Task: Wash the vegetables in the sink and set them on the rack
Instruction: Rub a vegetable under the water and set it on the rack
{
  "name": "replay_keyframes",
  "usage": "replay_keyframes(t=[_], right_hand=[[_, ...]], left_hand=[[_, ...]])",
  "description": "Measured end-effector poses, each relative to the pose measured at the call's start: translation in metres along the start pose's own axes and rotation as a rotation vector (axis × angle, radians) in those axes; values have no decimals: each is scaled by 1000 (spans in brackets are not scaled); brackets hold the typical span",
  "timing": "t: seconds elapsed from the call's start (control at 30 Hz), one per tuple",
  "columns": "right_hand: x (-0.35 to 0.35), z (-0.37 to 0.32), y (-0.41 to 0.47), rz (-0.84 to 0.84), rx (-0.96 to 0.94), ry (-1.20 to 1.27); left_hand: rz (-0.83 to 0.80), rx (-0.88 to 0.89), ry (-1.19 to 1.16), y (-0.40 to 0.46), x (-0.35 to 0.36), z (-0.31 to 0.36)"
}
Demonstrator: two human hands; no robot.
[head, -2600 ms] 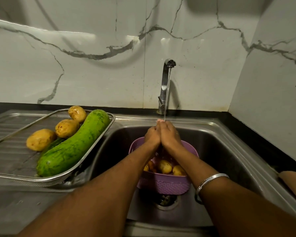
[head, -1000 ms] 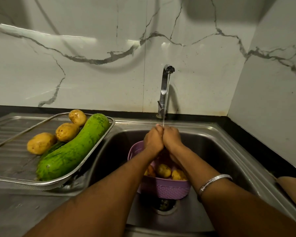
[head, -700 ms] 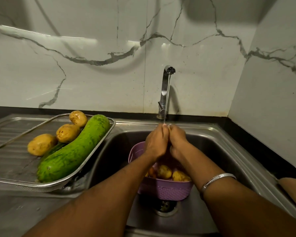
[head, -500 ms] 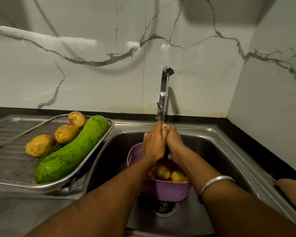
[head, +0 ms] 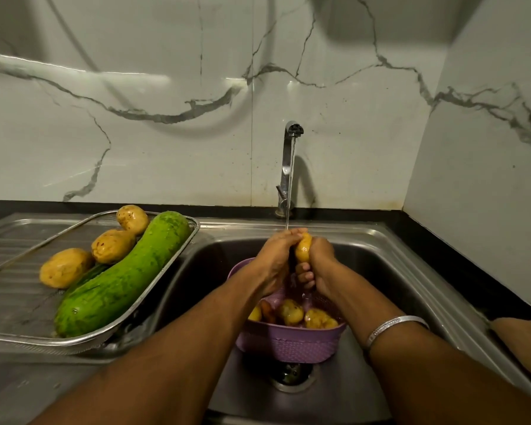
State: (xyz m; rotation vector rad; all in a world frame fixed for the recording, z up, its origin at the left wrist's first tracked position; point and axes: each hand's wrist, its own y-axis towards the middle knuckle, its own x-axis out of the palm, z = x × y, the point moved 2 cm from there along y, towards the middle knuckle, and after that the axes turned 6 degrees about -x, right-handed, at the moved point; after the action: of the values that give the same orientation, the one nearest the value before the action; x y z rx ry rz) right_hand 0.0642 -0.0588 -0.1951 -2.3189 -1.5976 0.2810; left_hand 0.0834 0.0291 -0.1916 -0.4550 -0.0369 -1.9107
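Observation:
My left hand and my right hand both grip one yellow potato under the thin stream from the tap. Below them a purple basket stands in the steel sink over the drain, with several potatoes and something orange in it. On the wire rack to the left lie a long green gourd and three potatoes.
The rack sits on the ribbed steel drainboard left of the basin. Marble walls close the back and right side. The drain shows under the basket. A brownish object lies at the right counter edge.
My hands have kept rubbing under the water and have parted slightly, so the yellow potato between them now shows at the top.

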Motion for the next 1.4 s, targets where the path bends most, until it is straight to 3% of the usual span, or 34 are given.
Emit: replay_keyframes(t=[0.2, 0.3, 0.47, 0.57, 0.63, 0.73, 0.87, 1.07, 1.13, 1.2, 1.23, 1.3, 1.4], right_hand=[[10, -6, 1, 105, -120, -358], [16, -2, 10, 149, -89, -319], [23, -4, 12, 173, -148, -295], [23, -10, 12, 176, -86, -352], [22, -9, 16, 162, -166, -375], [14, -1, 17, 196, -244, -476], [4, -4, 3, 311, -423, -732], [0, -8, -26, 415, -892, -1132], [3, -10, -31, 408, -1025, -1174], [8, -10, -31, 402, -1080, -1172], [10, -9, -26, 407, -1071, -1153], [13, -7, -16, 415, -956, -1018], [12, -7, -2, 339, -672, -718]], left_hand=[[152, 0, 3, 3, 5, 3], [310, -15, -44, 4, 3, 4], [346, 33, 31, 8, -9, 1], [276, 126, 214, 6, -10, 5], [203, 235, 445, 3, -9, 6], [220, 398, 838, 4, -12, 4], [224, 445, 1123, 2, -14, 11], [187, 162, 1245, 3, -17, 14], [136, 32, 1029, 2, -17, 14], [203, -45, 841, 4, -21, 14], [265, -23, 797, 4, -22, 15], [389, 208, 851, 5, -26, 14], [415, 487, 918, -3, -24, 11]])
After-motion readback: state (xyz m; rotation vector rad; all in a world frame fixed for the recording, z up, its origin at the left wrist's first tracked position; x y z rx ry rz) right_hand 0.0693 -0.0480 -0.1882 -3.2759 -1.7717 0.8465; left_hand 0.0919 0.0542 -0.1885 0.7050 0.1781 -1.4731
